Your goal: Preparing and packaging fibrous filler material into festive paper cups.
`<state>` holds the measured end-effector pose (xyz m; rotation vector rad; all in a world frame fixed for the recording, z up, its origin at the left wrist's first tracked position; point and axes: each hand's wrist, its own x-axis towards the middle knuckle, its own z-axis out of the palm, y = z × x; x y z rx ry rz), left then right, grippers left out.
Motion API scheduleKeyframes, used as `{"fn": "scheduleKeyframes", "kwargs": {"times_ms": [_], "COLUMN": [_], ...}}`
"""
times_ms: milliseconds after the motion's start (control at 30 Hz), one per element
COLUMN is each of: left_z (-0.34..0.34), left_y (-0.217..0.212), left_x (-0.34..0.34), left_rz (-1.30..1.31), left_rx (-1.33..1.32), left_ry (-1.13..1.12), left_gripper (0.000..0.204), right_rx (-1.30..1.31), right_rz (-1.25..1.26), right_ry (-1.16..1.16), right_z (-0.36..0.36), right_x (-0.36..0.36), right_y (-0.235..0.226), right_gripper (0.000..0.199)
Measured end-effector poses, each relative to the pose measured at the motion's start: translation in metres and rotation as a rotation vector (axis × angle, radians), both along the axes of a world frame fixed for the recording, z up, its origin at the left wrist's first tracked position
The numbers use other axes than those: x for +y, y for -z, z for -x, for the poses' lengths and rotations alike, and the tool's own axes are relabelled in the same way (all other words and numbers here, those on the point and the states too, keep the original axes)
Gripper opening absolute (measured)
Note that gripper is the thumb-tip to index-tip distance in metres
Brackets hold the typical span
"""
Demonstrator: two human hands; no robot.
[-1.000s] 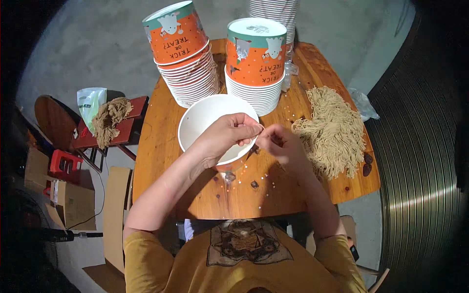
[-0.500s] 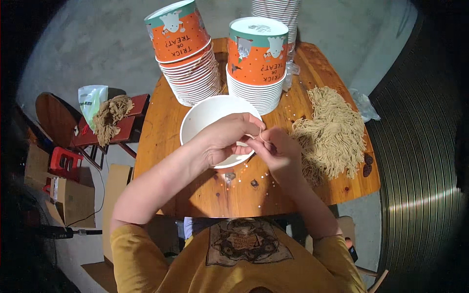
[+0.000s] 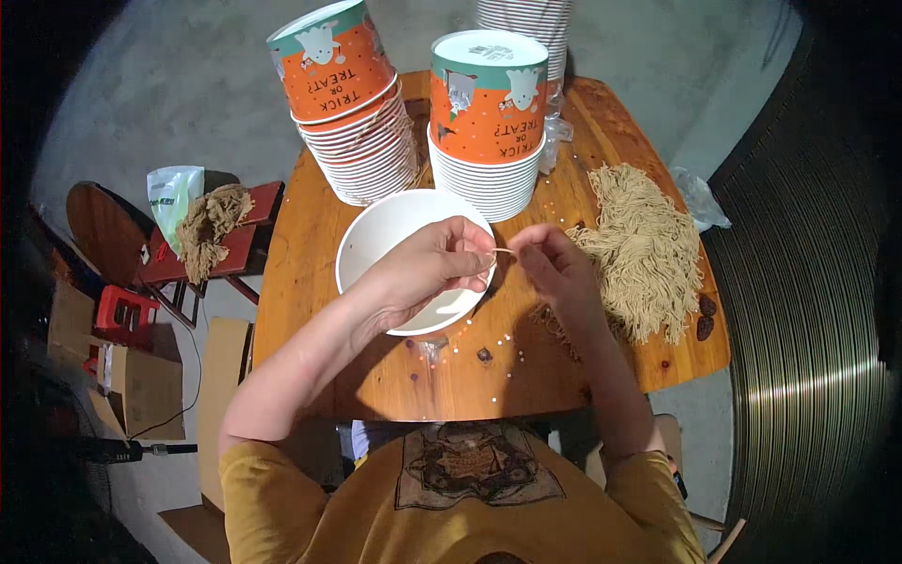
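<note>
A short beige cord [image 3: 503,251] stretches between my two hands over the near side of a white paper bucket [image 3: 361,240], whose open mouth faces up toward me. My left hand [image 3: 449,261], above the bucket's right part, pinches one end, and a loop of cord hangs by its fingertips. The fingers of my right hand [image 3: 556,268] are closed on the other end, just right of the bucket's rim. Beyond my right hand lies a big loose heap of beige cords [image 3: 648,263]. Whether the cord is fixed to the bucket cannot be seen.
Two upside-down stacks of orange-topped paper buckets, a leaning left stack [image 3: 343,94] and a right stack [image 3: 489,113], stand behind the bowl-like bucket. Small white bits dot the wooden table [image 3: 451,390]. More cords [image 3: 211,230] hang on a red side table.
My hands have moved apart, the right one going rightward, so the cord between them is pulled straighter. The bucket sits slightly further left and lower in view.
</note>
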<state>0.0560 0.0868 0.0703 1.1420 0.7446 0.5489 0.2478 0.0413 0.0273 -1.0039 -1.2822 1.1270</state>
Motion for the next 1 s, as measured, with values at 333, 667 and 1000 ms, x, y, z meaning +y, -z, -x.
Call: {"fn": "scheduleKeyframes", "kwargs": {"times_ms": [333, 667, 1000], "left_z": [-0.002, -0.001, -0.004], "left_y": [-0.004, 0.0, -0.005], "left_x": [-0.004, -0.006, -0.02], "left_rz": [-0.21, -0.816, -1.196], "left_rx": [0.048, 0.353, 0.483], "left_ry": [0.023, 0.011, -0.083], "left_gripper": [0.021, 0.02, 0.015], "right_rx": [-0.412, -0.373, -0.371], "right_rz": [-0.149, -0.191, -0.248], "right_ry": [0.045, 0.033, 0.043], "right_z": [0.005, 0.008, 0.008], "right_x": [-0.002, -0.003, -0.001], "right_y": [-0.016, -0.013, -0.005], "right_gripper": [0.011, 0.009, 0.01]}}
